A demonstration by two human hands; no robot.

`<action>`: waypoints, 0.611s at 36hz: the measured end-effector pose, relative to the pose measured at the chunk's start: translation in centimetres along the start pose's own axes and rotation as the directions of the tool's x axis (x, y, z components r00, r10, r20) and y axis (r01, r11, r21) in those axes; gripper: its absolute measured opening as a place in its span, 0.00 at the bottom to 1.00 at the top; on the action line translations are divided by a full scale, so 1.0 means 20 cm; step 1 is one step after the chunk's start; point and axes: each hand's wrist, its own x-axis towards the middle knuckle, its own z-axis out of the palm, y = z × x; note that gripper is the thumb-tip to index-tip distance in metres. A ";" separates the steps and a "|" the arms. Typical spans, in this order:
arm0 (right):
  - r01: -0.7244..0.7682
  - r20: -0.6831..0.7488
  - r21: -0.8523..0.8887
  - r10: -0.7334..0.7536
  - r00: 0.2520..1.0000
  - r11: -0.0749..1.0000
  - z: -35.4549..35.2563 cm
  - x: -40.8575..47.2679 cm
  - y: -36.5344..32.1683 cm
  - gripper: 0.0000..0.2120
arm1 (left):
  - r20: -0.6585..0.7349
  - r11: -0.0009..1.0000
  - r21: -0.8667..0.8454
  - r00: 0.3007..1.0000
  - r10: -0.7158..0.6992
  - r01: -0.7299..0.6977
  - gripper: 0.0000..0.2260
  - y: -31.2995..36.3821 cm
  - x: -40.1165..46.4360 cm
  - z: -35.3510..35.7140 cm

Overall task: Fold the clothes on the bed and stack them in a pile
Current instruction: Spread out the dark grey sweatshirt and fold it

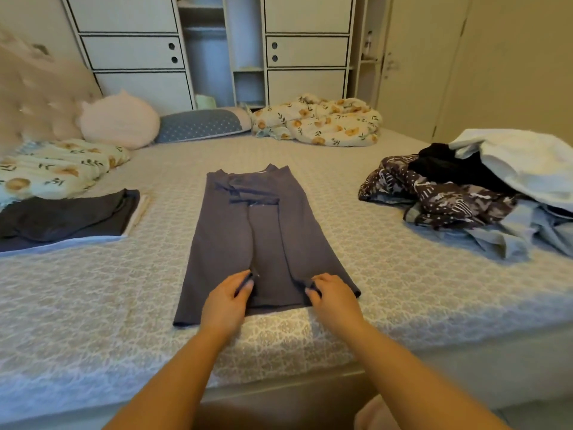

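Observation:
A grey-purple shirt (263,234) lies flat in the middle of the bed (387,274), its sides folded in to a long narrow strip, collar at the far end. My left hand (228,301) pinches the near hem at the left fold. My right hand (333,294) pinches the hem at the right fold. At the left sits a pile of folded clothes (62,217), a dark garment on top. On the right lies a heap of unfolded clothes (483,193): a dark patterned piece, a black one, a white one, pale blue ones.
A round pink pillow (119,119), a blue dotted pillow (201,124) and floral bedding (319,121) lie along the far side. A floral pillow (55,167) lies behind the folded pile. White wardrobes (217,48) stand beyond the bed. The bed's near edge runs below my forearms.

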 end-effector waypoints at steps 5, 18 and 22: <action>0.091 0.030 -0.181 -0.086 0.996 0.979 0.03 0.00 0.03 0.22 | 0.210 0.983 0.130 0.973 0.100 -0.129 0.14 -0.03 -0.01 -0.07; 0.374 0.447 -0.435 -0.164 0.879 0.819 -0.11 0.11 0.07 0.31 | 0.407 0.693 0.636 0.910 0.072 -0.339 0.24 -0.07 0.02 -0.22; 0.315 0.361 -0.450 -0.153 0.920 0.836 -0.11 0.13 0.09 0.33 | 0.406 0.617 0.722 0.914 -0.011 -0.313 0.30 -0.05 0.07 -0.24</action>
